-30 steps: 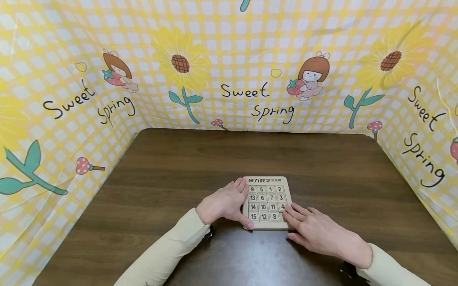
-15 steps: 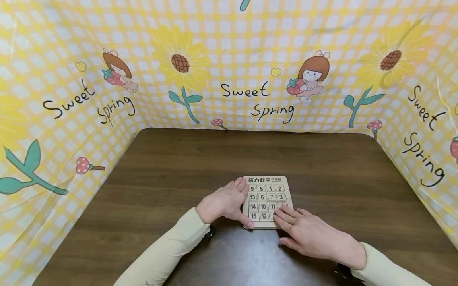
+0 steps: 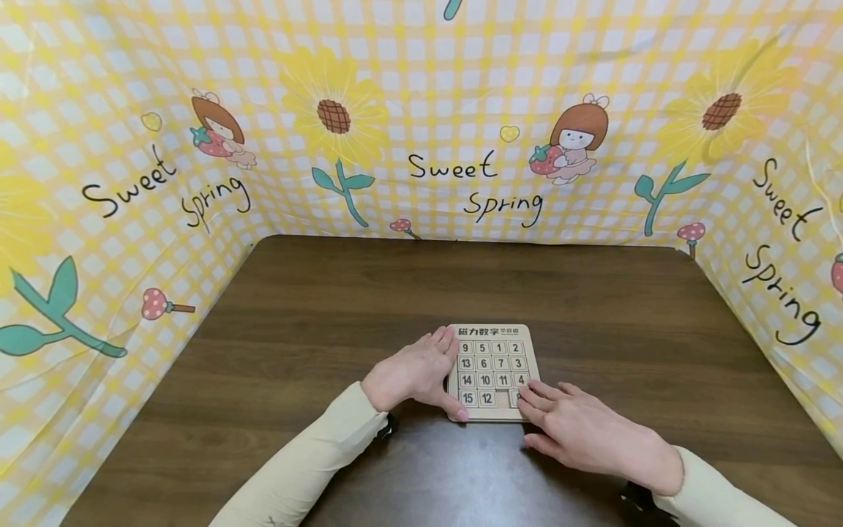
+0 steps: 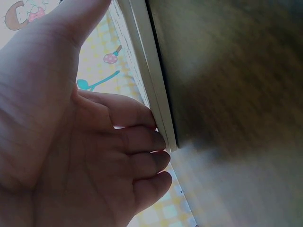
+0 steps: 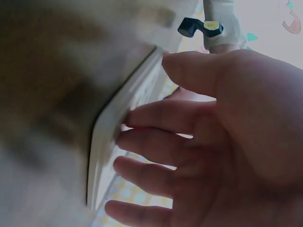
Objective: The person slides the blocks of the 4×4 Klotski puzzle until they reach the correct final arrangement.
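Observation:
A pale wooden number sliding puzzle lies flat on the brown table. My left hand rests along its left side, fingers extended at the far part and thumb at the near left corner. In the left wrist view, those fingertips touch the frame's edge. My right hand reaches over the right edge with its fingers extended. Its fingertips press the 8 tile in the bottom right corner, partly covering it. An uncovered slot lies between the 12 tile and the 8.
The dark wood-grain table stretches around the puzzle. A yellow checked cloth with sunflowers and printed words hangs behind and along both sides. Black bands show at both wrists.
My right hand moved left onto the bottom row, then back right, and the 8 tile slid right into the corner, leaving a slot beside the 12. The left hand stayed put.

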Tool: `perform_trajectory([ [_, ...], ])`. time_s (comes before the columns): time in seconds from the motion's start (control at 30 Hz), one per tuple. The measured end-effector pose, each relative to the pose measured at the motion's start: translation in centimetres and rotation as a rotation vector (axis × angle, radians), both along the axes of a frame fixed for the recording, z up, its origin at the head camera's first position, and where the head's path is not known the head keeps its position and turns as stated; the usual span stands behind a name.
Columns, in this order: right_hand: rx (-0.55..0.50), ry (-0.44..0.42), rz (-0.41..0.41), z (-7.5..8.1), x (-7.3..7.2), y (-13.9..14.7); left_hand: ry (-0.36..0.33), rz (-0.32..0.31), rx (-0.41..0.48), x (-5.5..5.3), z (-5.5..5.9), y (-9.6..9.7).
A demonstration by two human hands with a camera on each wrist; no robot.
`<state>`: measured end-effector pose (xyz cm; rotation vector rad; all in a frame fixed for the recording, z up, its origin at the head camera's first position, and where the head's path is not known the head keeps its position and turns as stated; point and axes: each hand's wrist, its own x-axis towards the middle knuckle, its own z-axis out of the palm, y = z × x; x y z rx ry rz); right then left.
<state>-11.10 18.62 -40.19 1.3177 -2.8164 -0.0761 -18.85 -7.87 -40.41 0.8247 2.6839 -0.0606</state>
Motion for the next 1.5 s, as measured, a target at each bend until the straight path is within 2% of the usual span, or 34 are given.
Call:
perform_trajectory([
  [0.43, -0.004, 0.049, 0.03, 0.1, -0.2, 0.5, 0.011, -0.001, 0.006, 0.0, 0.0, -0.1],
  [0.67, -0.014, 0.029, 0.031, 0.4, -0.2, -0.5, 0.015, 0.001, 0.007, 0.1, -0.1, -0.1],
  [1.03, 0.026, 0.009, 0.083, 0.0, -0.1, -2.4, 0.018, -0.004, 0.013, 0.0, -0.1, -0.1],
  [1.5, 0.012, 0.038, 0.115, -0.8, -0.1, -3.0, 0.023, -0.007, 0.013, 0.2, 0.0, -0.1],
])
